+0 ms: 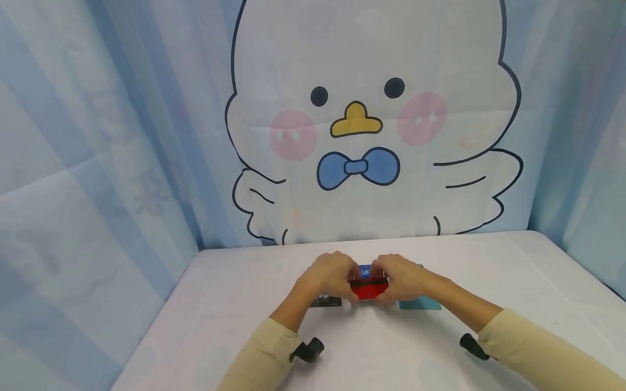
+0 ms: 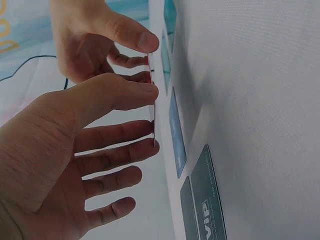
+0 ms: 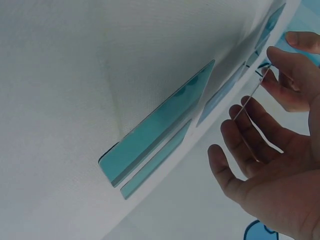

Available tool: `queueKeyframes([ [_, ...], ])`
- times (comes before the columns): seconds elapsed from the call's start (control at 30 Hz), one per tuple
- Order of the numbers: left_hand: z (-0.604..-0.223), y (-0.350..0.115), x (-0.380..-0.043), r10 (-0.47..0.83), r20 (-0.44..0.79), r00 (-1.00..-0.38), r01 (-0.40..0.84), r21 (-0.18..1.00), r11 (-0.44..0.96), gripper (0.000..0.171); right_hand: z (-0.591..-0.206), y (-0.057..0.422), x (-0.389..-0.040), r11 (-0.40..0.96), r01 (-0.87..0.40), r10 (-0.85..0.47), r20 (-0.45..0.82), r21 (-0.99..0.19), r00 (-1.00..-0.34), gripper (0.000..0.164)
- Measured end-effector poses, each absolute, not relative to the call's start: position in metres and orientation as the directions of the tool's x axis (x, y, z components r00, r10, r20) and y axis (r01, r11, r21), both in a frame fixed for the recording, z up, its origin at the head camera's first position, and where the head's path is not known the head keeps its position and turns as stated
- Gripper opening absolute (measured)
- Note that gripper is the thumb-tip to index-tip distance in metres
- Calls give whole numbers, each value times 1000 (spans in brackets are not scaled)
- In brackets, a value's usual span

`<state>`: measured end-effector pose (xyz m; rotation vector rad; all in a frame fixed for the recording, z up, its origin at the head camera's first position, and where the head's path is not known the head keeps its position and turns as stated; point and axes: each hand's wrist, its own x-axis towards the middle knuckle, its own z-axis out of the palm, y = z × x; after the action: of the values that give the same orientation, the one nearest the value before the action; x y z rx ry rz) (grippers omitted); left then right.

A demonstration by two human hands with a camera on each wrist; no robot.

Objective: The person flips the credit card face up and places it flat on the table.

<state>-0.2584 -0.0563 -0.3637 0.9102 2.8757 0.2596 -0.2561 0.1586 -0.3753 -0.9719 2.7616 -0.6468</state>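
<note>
A red card with a black stripe is held just above the table between both hands. My left hand pinches its left edge between thumb and fingers, the lower fingers spread. On the opposite edge, my right hand pinches the same card. The right wrist view catches the card almost edge-on. Beyond it lies a blue VIP card, partly hidden by the hands. A black VIP card is on the table by the left hand, and a teal card lies under the right wrist.
Another dark card lies behind the black one, and a second teal card sits beyond the first. The white-covered table meets a curtain with a cartoon bird at its back edge.
</note>
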Motion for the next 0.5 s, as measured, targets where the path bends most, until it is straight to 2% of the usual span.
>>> queueKeyframes([
  [0.2,-364,-59,-258,574,-46,-817,551,227,803,40,-374,156,-255,717,-553,-607,9,-425,-794,45],
  [0.5,-370,-60,-261,592,-9,-806,571,253,781,37,-376,154,-255,702,-582,-623,43,-411,-781,45],
])
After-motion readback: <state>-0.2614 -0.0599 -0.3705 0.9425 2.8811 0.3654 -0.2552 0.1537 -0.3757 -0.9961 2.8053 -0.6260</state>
